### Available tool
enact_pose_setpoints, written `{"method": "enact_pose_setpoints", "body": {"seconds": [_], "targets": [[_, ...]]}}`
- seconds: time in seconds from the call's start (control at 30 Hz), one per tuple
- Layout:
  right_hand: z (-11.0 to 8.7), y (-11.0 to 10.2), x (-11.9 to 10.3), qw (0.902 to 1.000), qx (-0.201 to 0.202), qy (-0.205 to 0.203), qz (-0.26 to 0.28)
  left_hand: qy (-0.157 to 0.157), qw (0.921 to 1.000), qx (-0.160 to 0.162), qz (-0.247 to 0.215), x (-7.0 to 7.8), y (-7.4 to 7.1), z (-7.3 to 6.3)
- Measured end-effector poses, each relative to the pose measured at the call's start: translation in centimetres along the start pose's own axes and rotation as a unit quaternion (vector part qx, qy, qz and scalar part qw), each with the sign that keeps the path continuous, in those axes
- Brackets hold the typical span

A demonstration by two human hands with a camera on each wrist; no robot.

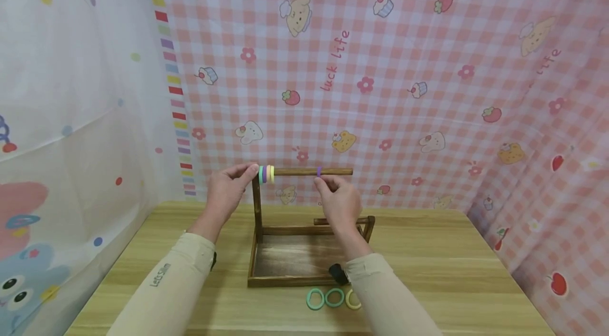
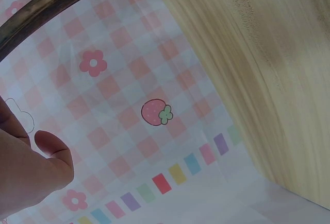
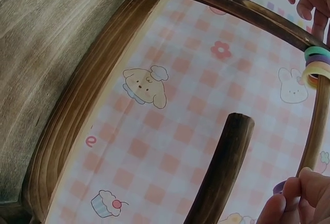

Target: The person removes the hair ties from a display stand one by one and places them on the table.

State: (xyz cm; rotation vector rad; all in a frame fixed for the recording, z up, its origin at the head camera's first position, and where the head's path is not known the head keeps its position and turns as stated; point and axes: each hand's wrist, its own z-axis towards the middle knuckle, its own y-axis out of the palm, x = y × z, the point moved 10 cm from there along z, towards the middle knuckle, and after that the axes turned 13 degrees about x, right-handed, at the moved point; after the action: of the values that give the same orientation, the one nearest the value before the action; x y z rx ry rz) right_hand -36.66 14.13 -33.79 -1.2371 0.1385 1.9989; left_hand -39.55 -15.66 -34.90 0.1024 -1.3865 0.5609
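A dark wooden rack (image 1: pixel 257 209) stands on the table, its upper rod (image 1: pixel 295 172) running out to the right. Several coloured rings (image 1: pixel 266 174), green, purple, pinkish and yellow, sit together on that rod against the upright. My left hand (image 1: pixel 227 190) holds the rack's top corner with thumb and fingertips, right beside these rings. With thumb and fingers, my right hand (image 1: pixel 341 203) pinches a purple ring (image 1: pixel 319 171) that is around the rod, nearer its free end. In the right wrist view the purple ring (image 3: pixel 279 187) is partly hidden by fingers.
On the table (image 1: pixel 428 257) in front of the rack lie two green rings (image 1: pixel 315 299) and a yellow ring (image 1: pixel 351 300), partly covered by my right sleeve. A lower, shorter rod (image 1: pixel 322 221) juts left from the rack's right side. Patterned cloth (image 1: pixel 361 114) hangs behind.
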Motion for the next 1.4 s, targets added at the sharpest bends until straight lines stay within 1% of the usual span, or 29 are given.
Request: {"method": "enact_pose_setpoints", "body": {"seconds": [0.33, 0.63, 0.83, 0.97, 1.2, 1.4], "targets": [[0.3, -0.5, 0.2, 1.0000, 0.000, -0.006, 0.003, -0.002, 1.0000, -0.002, 0.000, 0.1, -0.1, 0.0], [0.7, -1.1, 1.0, 1.0000, 0.007, 0.004, 0.002, 0.000, 1.0000, -0.006, 0.000, 0.3, 0.0, 0.1], [1.1, -1.6, 1.1, 0.9997, 0.018, -0.013, 0.007, -0.002, 1.0000, -0.007, -0.001, 0.2, 0.0, 0.1], [1.3, -1.9, 1.3, 0.9995, 0.022, -0.022, 0.000, -0.007, 0.9999, -0.010, -0.004, 0.2, 0.0, 0.0], [1.6, -2.6, 1.7, 0.9996, 0.026, -0.011, 0.000, -0.011, 0.9998, -0.011, -0.010, 0.1, 0.0, -0.1], [1.9, -3.1, 2.3, 0.9994, 0.033, -0.010, -0.005, -0.008, 0.9999, -0.010, -0.011, 0.0, 0.0, -0.1]]}}
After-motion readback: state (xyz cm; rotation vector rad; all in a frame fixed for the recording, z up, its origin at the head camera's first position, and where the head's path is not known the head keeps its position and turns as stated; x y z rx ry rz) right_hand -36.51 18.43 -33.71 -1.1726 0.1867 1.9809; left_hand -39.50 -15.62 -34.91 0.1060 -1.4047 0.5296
